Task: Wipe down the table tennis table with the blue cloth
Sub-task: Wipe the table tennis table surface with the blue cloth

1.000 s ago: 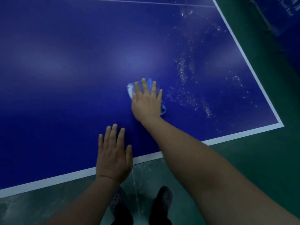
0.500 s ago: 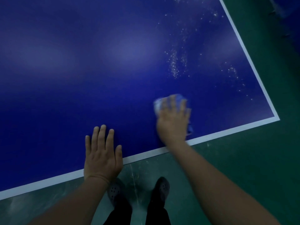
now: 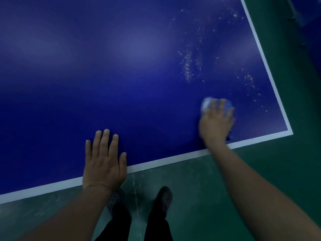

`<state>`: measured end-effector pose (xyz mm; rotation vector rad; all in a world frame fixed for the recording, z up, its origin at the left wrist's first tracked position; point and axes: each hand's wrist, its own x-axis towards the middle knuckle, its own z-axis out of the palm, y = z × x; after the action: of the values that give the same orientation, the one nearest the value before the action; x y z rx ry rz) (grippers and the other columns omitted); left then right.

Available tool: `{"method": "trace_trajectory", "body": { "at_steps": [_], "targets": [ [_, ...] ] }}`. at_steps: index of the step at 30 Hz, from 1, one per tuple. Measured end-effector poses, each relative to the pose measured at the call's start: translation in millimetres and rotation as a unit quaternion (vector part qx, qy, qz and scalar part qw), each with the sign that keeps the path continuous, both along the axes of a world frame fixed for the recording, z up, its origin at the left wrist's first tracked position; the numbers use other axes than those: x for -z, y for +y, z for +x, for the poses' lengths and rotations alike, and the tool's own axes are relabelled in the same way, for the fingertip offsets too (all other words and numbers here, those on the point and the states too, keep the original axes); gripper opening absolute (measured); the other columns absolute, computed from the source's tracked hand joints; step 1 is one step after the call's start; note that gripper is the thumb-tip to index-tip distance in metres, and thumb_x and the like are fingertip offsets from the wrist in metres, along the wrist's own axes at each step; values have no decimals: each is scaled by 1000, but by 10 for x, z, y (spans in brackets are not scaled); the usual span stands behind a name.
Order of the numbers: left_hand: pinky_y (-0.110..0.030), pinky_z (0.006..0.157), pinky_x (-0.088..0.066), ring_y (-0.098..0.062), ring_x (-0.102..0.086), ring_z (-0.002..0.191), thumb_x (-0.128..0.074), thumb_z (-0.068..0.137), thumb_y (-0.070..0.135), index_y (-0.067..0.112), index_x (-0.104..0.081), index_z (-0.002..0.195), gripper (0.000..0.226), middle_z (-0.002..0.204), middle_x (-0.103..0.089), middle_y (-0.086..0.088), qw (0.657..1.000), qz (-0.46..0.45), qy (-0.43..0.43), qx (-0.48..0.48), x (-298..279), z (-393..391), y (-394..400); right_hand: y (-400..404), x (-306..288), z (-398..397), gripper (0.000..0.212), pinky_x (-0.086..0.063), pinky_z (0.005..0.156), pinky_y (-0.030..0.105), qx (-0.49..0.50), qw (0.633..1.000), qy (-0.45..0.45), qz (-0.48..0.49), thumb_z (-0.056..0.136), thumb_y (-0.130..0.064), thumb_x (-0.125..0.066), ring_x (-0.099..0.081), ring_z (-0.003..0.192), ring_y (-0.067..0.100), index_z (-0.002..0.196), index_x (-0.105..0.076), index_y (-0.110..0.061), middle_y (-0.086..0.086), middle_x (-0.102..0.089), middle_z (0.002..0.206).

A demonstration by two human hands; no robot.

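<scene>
The right hand (image 3: 216, 122) lies flat on the blue cloth (image 3: 206, 103), fingers spread and fairly straight, pressing it onto the bench (image 3: 121, 84) near the right corner, just inside the white line (image 3: 173, 160) along the near edge. The hand is blurred, so how the fingertips lie is hard to make out. The cloth shows past the fingertips and a little at the right side of the wrist. The left hand (image 3: 104, 162) rests palm down, released, fingers straight and slightly apart, over the near edge and holds nothing. White specks (image 3: 188, 66) are scattered on the blue top beyond the cloth, towards the right side. Below the bench are a green floor (image 3: 199, 180), two dark shoes (image 3: 164, 199) and dark trouser legs.
</scene>
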<state>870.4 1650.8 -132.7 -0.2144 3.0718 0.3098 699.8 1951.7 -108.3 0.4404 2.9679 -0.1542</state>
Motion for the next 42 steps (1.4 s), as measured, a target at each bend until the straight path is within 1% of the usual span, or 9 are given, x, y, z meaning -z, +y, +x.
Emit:
{"method": "trace_trajectory", "body": {
  "at_steps": [4, 11, 21, 25, 28, 34, 36, 40, 42],
  "targets": [
    [-56, 122, -8, -37, -21, 150, -29, 98, 43, 1, -46, 146, 66, 158, -33, -22, 1000, -4, 7, 0, 5, -12, 26, -730, 38, 446, 54, -3, 123, 55, -387, 922, -31, -15, 104, -45, -22, -3, 154, 34, 157, -27, -31, -3, -13, 167],
    [-56, 122, -10, -37, -25, 149, -32, 98, 42, 2, -46, 145, 63, 157, -36, -21, 1000, 4, 26, 0, 8, -27, 9, -1441, 54, -713, 53, -7, 122, 58, -471, 882, 7, -13, 106, -45, -22, -4, 154, 33, 157, -28, -33, -4, -14, 167],
    [-51, 124, -9, -35, -24, 149, -36, 97, 37, 2, -38, 146, 60, 157, -33, -20, 991, 110, 66, -40, -27, -12, -20, -936, 42, 142, 52, -9, 122, 59, -792, 610, -27, 27, 106, -50, -27, -5, 154, 37, 156, -28, -35, -3, -16, 167],
    [-54, 124, -14, -34, -29, 146, -41, 97, 30, 2, -48, 139, 51, 153, -38, -18, 964, 228, 115, -69, -144, 98, -180, -957, 21, -289, 54, -22, 115, 67, -584, 812, 7, 18, 104, -49, -23, -20, 149, 44, 153, -35, -32, 3, -26, 164],
    [-51, 124, -13, -33, -33, 144, -42, 95, 27, 3, -52, 135, 48, 149, -43, -16, 963, 210, 124, -113, -178, 333, -492, -1602, -20, -297, 54, -3, 121, 60, -351, 936, 0, -23, 106, -44, -19, 3, 154, 34, 158, -18, -35, -5, -4, 169],
    [-48, 125, -8, -37, -34, 142, -40, 95, 29, 0, -54, 134, 50, 147, -44, -18, 965, 179, 101, -166, -170, 598, -907, -1982, 113, 1177, 54, -4, 120, 61, -549, 834, -1, -50, 103, -39, -37, -8, 153, 39, 156, -29, -31, 1, -18, 166],
    [-50, 125, -9, -37, -34, 143, -42, 95, 26, 0, -54, 134, 48, 147, -44, -18, 967, 180, 100, -152, -178, 561, -874, -1322, 136, 1171, 56, -13, 116, 65, -515, 857, 2, -22, 100, -35, -46, -17, 149, 45, 154, -31, -30, 3, -24, 165],
    [-54, 123, -15, -38, -36, 141, -42, 94, 25, 1, -56, 131, 46, 146, -47, -19, 971, 180, 107, -112, -179, 480, -730, -59, -27, 474, 53, -11, 118, 65, -125, 991, -40, 12, 108, -35, -29, -4, 152, 44, 159, -17, -29, 0, -4, 169],
    [-55, 123, -17, -38, -36, 141, -42, 93, 25, 1, -57, 130, 47, 146, -47, -19, 972, 188, 101, -95, -188, 429, -616, -23, -133, 280, 55, -1, 121, 60, 56, 998, -27, -30, 108, -42, -20, 4, 153, 39, 160, -12, -29, -2, 2, 169]
  ]
}}
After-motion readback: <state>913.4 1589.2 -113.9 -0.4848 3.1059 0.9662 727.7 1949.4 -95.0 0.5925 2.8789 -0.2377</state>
